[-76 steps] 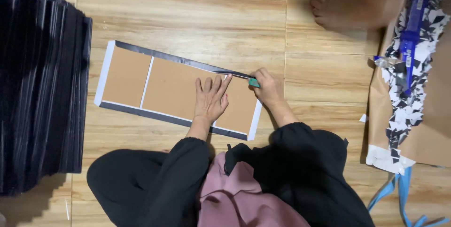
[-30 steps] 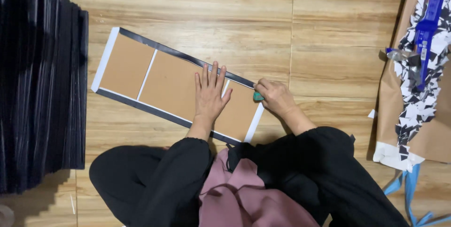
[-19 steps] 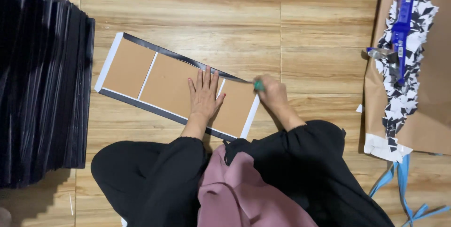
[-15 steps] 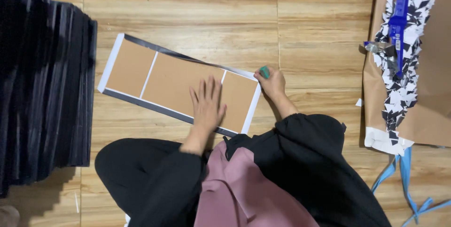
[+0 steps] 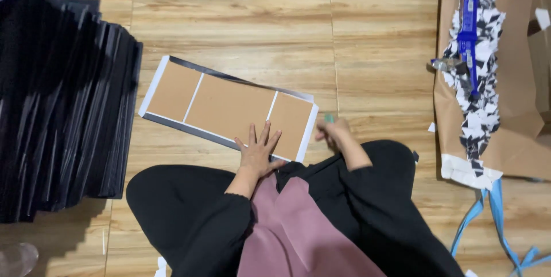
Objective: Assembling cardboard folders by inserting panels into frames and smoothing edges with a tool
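Pressing flat, the left hand [image 5: 259,152] lies with fingers spread on the near edge of the board [image 5: 229,108], palm down, holding nothing and simply pinning it to the floor [image 5: 241,30]. The right hand [image 5: 336,133] sits just off the board's right end, at about three o'clock from the left hand, its grip closed around a small green tool [image 5: 328,119] whose tip peeks out above the knuckles; what kind of tool it is cannot be told.

The board is a long brown panel of three sections with white gaps between them, edged in dark strip along its long sides and white at the ends, lying slanted on the floor in front of the knees.

My judgement: the step in hand is working the board's edges with the tool while the other hand steadies it, and the tool is just clear of the right end. The next move calls for keeping the board from sliding and bringing the tool squarely onto an edge.

At nine o'clock stands a fanned black stack [image 5: 63,105]. At two o'clock lies brown paper [image 5: 511,133] heaped with scraps [image 5: 479,99].
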